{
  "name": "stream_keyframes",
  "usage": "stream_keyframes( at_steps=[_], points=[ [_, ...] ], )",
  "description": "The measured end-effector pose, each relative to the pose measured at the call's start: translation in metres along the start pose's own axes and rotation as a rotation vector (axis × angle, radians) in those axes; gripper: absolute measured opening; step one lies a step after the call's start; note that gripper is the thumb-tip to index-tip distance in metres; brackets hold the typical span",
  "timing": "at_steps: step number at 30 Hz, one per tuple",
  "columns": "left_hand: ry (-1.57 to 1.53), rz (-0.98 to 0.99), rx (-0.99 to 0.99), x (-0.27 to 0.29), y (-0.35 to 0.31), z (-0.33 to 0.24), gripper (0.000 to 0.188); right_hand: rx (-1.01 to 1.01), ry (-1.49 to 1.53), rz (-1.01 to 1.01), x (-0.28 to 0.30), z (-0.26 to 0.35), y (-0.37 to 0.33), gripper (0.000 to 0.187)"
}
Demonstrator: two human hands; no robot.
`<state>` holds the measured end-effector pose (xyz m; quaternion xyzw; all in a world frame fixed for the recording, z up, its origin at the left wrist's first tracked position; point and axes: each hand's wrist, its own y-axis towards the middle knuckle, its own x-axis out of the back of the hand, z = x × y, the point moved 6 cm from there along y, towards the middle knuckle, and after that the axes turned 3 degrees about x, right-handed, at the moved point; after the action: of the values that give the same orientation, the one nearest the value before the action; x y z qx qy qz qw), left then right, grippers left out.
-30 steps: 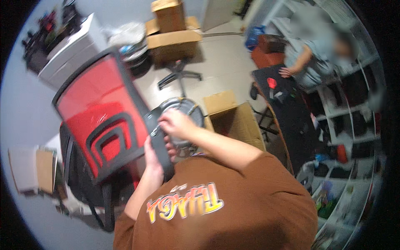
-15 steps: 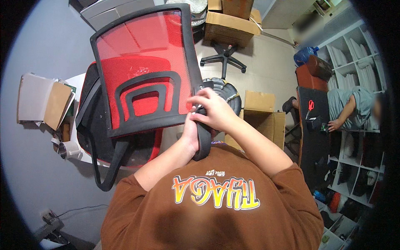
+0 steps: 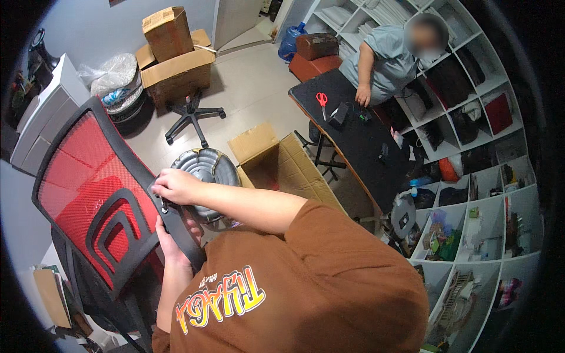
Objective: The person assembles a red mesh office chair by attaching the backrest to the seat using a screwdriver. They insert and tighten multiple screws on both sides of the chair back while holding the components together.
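A chair backrest (image 3: 82,170) of red mesh in a black frame leans on the left. Against the lower right side of its frame lies a curved black armrest (image 3: 183,242). My left hand (image 3: 169,241) is closed around this armrest from below, its fingertips showing on the far side. Just above, my right hand (image 3: 175,186) is at the frame's edge with its fingers curled together; what they pinch, if anything, is hidden. A small silver bolt (image 3: 165,208) shows on the black part between my hands. Beneath the backrest, the black-and-red chair seat is partly hidden.
Beyond my right hand lies a round grey coiled cushion (image 3: 207,170), beside an open cardboard box (image 3: 282,170). A five-legged chair base (image 3: 191,120) stands before stacked boxes (image 3: 176,76). At a black table (image 3: 353,138) with red scissors (image 3: 321,100) sits another person, near white shelves (image 3: 435,153).
My view has swung to the right, so the backrest now appears farther left and tilted. My right hand has shifted to the frame's edge above the bolt; my left stays at the armrest.
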<state>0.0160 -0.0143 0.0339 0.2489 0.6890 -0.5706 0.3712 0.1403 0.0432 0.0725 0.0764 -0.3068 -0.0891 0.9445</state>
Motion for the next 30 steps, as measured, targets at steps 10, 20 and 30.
stream_keyframes(
  at_steps=[10,20,30],
  points=[
    [1.479,0.324,0.136,-0.021,-0.085,-0.039,0.066,0.082,-0.067,-0.022,0.021,0.026,-0.073,0.018],
    [1.151,0.827,-0.908,-0.183,-0.195,-0.048,0.065,0.077,-0.194,0.072,0.020,0.058,-0.029,0.054],
    [0.609,1.351,-0.788,-0.227,-0.240,-0.008,0.043,-0.008,-0.126,0.107,-0.014,0.043,0.019,0.020]
  ],
)
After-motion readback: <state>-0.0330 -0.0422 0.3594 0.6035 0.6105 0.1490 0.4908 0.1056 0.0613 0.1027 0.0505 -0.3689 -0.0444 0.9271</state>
